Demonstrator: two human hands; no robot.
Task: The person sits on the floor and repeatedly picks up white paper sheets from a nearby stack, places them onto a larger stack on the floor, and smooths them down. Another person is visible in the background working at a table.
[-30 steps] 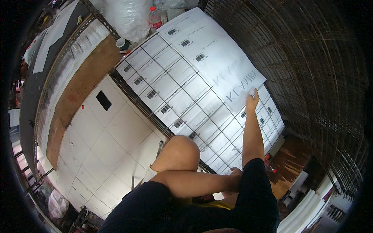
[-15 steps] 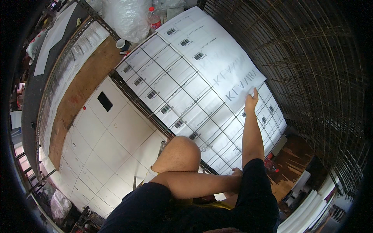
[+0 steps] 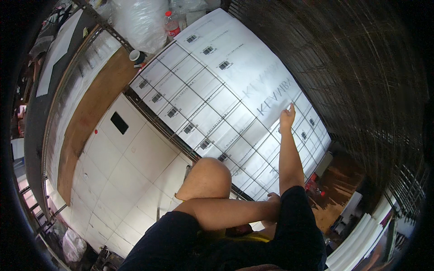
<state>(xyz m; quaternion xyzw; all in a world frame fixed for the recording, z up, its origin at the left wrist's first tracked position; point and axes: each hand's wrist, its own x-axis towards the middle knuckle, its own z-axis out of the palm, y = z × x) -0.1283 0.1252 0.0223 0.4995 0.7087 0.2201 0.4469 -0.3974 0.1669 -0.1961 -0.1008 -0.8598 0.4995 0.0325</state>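
Observation:
My right hand reaches out over a large white printed sheet. Its fingers are at the sheet's near right edge, and the thumb and forefinger appear to pinch that edge. Beneath and beside the sheet, a dark wire grid lies over white surfaces with barcode labels. My left forearm crosses in front of me, and my left hand rests close to my right sleeve. Its fingers are mostly hidden.
My bent knee touches the grid's near side. At left are a white tiled surface with a black phone, and a brown board. A cup and red-capped bottle stand beyond. Wire mesh panels rise at right.
The whole view has shifted slightly. My right hand stays at the sheet's edge, with its fingers drawn a little closer together. My left arm keeps its place.

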